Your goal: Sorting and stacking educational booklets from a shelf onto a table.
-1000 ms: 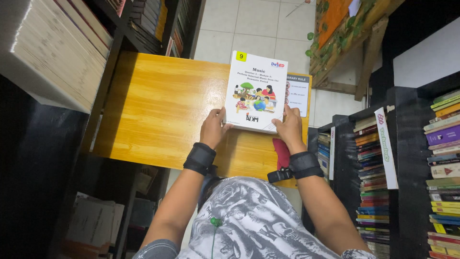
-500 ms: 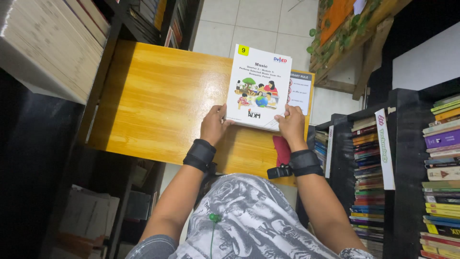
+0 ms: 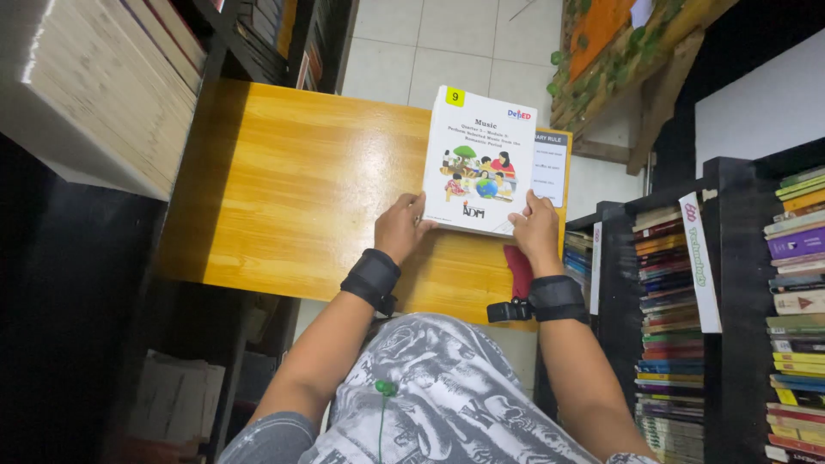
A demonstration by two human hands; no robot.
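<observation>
The white booklet (image 3: 479, 161), its cover showing a colourful drawing of children around a globe, is held over the right part of the yellow wooden table (image 3: 292, 189), lying toward one o'clock from the person's chest. The left hand (image 3: 400, 227) is clamped on its lower left corner at seven o'clock of the cover, and the right hand (image 3: 536, 230) is clamped on its lower right corner at five o'clock; both wrists wear black bands. A red object (image 3: 519, 270) lies on the table just under the right hand, and a black shelf of stacked books (image 3: 669, 326) stands at three o'clock.
</observation>
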